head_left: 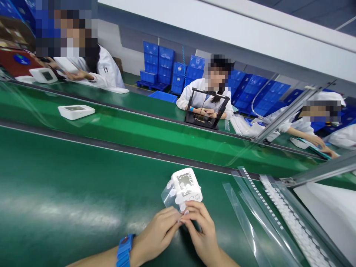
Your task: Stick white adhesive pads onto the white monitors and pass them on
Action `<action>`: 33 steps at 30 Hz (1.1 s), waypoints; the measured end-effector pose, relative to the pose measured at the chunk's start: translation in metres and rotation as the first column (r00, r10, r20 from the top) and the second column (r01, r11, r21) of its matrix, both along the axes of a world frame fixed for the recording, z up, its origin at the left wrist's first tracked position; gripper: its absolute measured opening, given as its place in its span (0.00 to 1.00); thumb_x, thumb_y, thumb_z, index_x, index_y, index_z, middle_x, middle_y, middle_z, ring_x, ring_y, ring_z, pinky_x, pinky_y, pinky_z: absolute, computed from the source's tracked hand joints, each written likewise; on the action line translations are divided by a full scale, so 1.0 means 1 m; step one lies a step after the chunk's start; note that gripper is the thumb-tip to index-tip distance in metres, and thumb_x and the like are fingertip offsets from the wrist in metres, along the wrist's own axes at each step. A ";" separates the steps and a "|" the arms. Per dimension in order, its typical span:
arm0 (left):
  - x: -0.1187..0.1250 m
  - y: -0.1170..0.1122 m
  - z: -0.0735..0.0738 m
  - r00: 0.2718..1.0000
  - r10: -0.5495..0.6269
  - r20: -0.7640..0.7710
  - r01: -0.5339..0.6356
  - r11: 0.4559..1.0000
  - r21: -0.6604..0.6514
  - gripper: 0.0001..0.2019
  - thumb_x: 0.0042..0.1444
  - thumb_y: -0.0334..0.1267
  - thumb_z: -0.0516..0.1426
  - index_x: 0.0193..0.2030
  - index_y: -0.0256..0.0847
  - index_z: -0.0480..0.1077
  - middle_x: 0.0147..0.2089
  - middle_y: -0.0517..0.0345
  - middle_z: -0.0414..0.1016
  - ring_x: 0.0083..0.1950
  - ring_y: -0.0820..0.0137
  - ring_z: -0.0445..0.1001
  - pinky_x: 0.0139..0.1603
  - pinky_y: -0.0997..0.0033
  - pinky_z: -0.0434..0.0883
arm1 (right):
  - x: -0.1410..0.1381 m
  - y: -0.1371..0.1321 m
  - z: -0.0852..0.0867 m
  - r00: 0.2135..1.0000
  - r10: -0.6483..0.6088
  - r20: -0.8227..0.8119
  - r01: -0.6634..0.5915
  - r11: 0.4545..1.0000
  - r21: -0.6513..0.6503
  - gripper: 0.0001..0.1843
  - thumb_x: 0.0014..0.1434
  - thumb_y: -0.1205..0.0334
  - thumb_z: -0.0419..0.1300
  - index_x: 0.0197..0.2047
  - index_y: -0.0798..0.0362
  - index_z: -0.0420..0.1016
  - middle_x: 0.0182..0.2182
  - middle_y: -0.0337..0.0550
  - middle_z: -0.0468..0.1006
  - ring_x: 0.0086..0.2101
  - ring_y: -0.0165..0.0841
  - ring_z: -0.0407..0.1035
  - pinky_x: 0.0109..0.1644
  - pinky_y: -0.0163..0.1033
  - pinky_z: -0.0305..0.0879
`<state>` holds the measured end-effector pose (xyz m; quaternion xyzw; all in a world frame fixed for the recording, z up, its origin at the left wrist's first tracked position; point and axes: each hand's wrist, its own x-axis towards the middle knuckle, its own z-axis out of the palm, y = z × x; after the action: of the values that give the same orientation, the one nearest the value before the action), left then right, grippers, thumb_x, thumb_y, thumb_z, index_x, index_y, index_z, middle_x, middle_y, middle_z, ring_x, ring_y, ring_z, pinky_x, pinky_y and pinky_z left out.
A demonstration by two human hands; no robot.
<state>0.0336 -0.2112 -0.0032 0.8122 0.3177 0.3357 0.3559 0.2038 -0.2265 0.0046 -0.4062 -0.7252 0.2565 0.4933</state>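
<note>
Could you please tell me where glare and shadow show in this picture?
Head view: a broad, pale glare on the left of the green tabletop; head view: a bright streak along a clear strip at right; head view: a dark shadow on the tabletop between the left hand and right hand.

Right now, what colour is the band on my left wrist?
Blue: the wristband shows best in the head view.
</note>
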 end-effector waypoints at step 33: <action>-0.052 0.071 0.003 0.915 0.385 0.119 -0.358 0.912 -0.200 0.12 0.65 0.41 0.50 0.37 0.40 0.72 0.39 0.58 0.76 0.41 0.66 0.73 0.45 0.73 0.66 | 0.017 0.045 0.008 0.963 -0.045 0.266 0.166 0.875 -0.455 0.07 0.58 0.63 0.59 0.30 0.52 0.75 0.41 0.45 0.67 0.32 0.33 0.65 0.38 0.38 0.63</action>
<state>-0.0180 -0.1406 -0.0006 0.6738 0.4658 0.4309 0.3785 0.2213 -0.1818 0.0130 -0.5820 -0.6729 0.3456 0.2984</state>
